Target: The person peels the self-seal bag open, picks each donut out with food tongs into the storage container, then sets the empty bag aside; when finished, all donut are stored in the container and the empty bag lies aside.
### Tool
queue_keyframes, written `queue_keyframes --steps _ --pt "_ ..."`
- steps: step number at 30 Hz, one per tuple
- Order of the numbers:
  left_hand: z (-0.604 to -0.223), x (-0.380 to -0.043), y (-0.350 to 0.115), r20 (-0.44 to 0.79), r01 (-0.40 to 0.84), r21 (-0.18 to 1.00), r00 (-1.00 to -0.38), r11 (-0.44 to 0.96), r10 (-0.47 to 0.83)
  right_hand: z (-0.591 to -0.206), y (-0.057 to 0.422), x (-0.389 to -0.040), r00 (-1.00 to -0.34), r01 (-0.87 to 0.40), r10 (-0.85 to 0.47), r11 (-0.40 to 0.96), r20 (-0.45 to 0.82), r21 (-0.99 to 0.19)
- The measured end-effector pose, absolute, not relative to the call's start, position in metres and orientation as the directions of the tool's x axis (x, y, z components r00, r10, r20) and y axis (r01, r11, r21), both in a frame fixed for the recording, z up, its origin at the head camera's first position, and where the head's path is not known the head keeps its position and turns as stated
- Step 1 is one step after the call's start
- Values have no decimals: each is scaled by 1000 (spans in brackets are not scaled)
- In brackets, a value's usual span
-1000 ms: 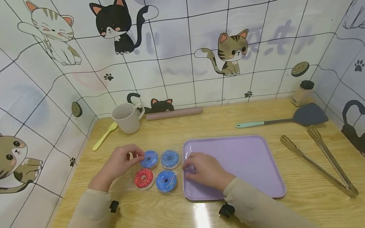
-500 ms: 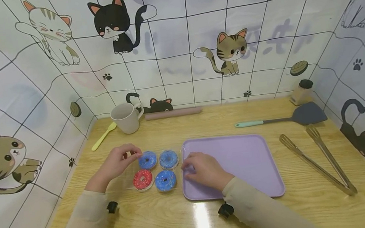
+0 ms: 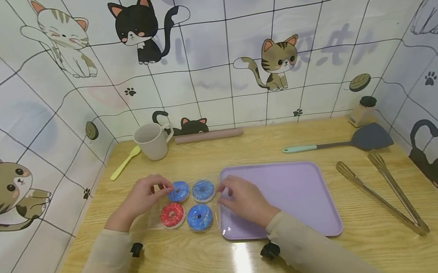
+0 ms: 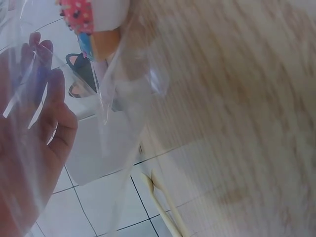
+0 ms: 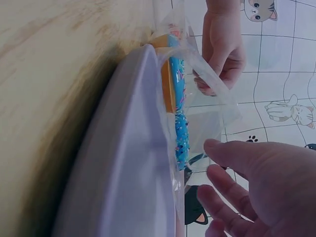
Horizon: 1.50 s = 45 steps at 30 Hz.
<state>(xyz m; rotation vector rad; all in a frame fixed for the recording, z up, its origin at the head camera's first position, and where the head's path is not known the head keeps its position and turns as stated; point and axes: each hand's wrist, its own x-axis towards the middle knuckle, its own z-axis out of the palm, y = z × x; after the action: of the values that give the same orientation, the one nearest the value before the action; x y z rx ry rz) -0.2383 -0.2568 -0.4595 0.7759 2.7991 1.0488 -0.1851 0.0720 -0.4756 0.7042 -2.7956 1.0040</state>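
Observation:
In the head view, a red sprinkled toy donut (image 3: 172, 215) and three blue ones, upper left (image 3: 178, 191), upper right (image 3: 203, 190) and lower (image 3: 199, 217), lie together with a clear plastic bag (image 5: 219, 106) about them. My left hand (image 3: 145, 195) is at the upper-left blue donut, thumb and fingertips pinching the bag's film. Film crosses in front of that hand in the left wrist view. Over the left edge of the purple tray (image 3: 288, 192) is my right hand (image 3: 246, 200). Its thumb and fingers are apart beside the film in the right wrist view.
A mug (image 3: 152, 141), a yellow spoon (image 3: 126, 162) and a mauve rod (image 3: 208, 136) are at the back left. To the right lie a spatula (image 3: 370, 137) and metal tongs (image 3: 381, 200), with a black-lidded jar (image 3: 362, 112) behind. Cat-printed tile sheeting surrounds the table.
My right hand has shifted slightly up toward the upper-right blue donut, its fingers now spread. The left hand stays by the upper-left donut. The donuts and tray hold their places.

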Motion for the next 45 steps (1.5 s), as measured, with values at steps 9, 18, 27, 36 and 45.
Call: queue_keyframes --steps 9,18,27,36,45 --pt "-457 -237 -255 116 437 628 -871 644 478 -471 68 -190 -848 -529 -406 668 339 -523" --pt "-461 -240 -259 102 425 605 -880 673 464 -461 73 -190 -867 -496 -318 628 384 -600" --pt "-461 -240 -259 115 438 596 -876 673 468 -453 113 -183 -919 -390 -258 707 298 -590" --pt "-459 -241 -257 97 424 596 -881 682 463 -457 183 -173 -935 -340 -220 782 279 -523" --pt "-463 -241 -257 114 434 585 -880 685 461 -463 249 -150 -923 -325 -183 840 337 -434"
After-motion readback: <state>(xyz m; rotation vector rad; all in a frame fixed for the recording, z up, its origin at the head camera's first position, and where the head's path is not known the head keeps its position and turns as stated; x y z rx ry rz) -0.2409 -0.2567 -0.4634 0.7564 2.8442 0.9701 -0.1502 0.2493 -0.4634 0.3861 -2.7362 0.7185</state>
